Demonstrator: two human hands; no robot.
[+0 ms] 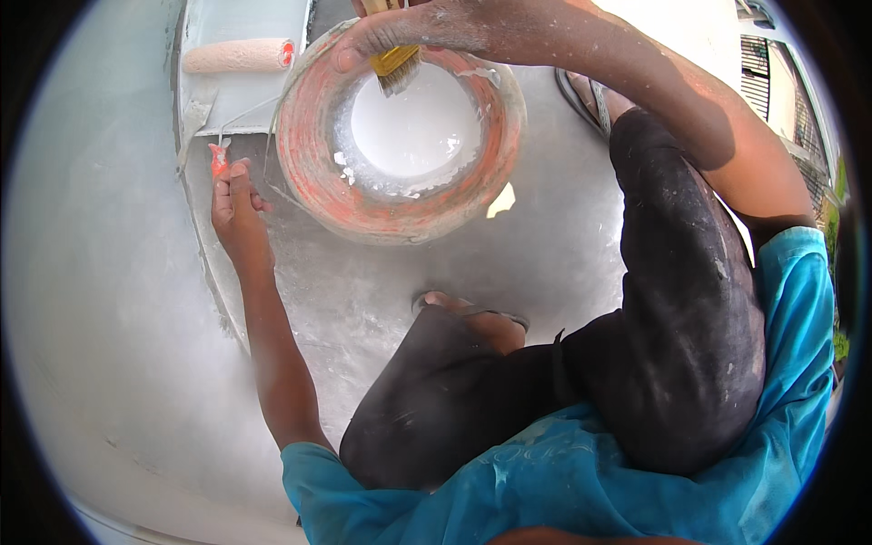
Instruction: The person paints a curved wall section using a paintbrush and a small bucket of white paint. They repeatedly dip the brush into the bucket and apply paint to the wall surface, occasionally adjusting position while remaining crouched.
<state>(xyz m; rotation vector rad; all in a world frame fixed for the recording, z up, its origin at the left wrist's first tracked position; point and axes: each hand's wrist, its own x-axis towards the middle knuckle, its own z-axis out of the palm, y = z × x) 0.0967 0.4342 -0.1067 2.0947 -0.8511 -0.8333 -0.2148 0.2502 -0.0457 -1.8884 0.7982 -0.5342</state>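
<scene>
Over a round, orange-stained bucket (304,186) holding white paint (413,123), my right hand (427,27) grips a paintbrush (395,65). The brush has a yellow band, and its bristles point down just above the paint. At the left, my left hand (241,195) is closed around the red-orange handle (219,160) of a paint roller. A thin wire frame runs up from that handle beside the bucket. The pale roller sleeve (238,56) rests in a white tray (204,95), its red end facing the bucket.
A pale flat piece (195,118), its kind unclear, lies at the tray's near edge. The bucket stands on a grey, smeared floor (554,227). My sandalled feet (481,318) are near the bucket. A whitish wall-like surface (100,272) fills the left side.
</scene>
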